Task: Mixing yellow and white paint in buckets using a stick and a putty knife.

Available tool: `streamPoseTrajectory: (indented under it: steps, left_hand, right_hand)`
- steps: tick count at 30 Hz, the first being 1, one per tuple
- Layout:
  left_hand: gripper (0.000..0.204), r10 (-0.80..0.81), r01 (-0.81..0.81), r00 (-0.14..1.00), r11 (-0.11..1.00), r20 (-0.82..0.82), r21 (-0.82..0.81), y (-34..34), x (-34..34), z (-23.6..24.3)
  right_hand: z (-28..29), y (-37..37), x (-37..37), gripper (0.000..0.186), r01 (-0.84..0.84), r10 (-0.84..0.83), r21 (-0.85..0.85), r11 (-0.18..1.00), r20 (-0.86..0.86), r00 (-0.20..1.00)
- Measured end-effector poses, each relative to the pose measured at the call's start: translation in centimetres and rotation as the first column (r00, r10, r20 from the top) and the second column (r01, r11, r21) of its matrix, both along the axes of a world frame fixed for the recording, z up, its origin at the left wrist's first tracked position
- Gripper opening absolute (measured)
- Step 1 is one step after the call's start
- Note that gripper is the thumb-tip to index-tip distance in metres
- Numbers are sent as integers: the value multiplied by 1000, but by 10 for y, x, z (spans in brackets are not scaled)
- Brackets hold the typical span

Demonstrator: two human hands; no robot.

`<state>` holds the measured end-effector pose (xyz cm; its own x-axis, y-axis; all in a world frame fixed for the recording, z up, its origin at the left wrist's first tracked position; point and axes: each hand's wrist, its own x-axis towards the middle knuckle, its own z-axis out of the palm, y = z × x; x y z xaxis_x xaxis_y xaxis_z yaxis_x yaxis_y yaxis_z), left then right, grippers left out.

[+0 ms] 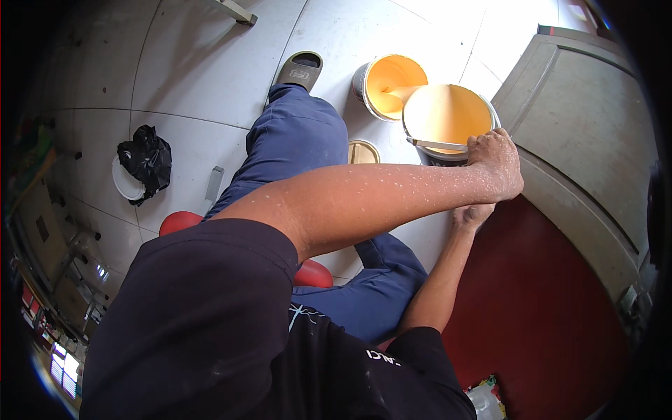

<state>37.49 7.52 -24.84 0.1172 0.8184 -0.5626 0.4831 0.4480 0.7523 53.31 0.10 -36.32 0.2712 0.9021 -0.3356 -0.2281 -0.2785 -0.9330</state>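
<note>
A bucket (448, 115), its inside lit yellow-orange, leans toward a second bucket (393, 80) of the same kind. Between their rims runs a pale band that looks like liquid pouring. My left hand (495, 157), its back and forearm speckled with white, reaches across to the near right rim of the leaning bucket. Its fingers are closed around a thin, flat, pale strip (441, 145) that lies along this rim; I cannot tell its kind. Just below the left wrist is my right hand (474, 213), mostly covered, so its fingers and any hold do not show.
A round tan lid or container (363, 152) sits on the tiled floor near my leg. At the left, a black plastic bag (148, 164) lies over a white container (126, 180). A grey panelled board (581, 126) and a dark red surface (539, 308) bound the right side.
</note>
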Motion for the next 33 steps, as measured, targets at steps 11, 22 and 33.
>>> streamPoseTrajectory:
  steps: [11, 22, 33]
  left_hand:
    - [49, -59, 55, 996, 997, 68, 53, -14, -1, 3]
    - [42, -58, 58, 983, 998, 175, 2, -9, -7, 7]
    - [45, -77, 71, 981, 997, 178, 39, -9, -9, 4]
  right_hand:
    - [-42, -26, -14, 54, 83, -145, -209, 974, -302, 942]
    - [-20, -29, -36, 62, 172, -296, -399, 901, -272, 916]
    - [-57, -31, -5, 59, 103, -219, -348, 932, -312, 924]
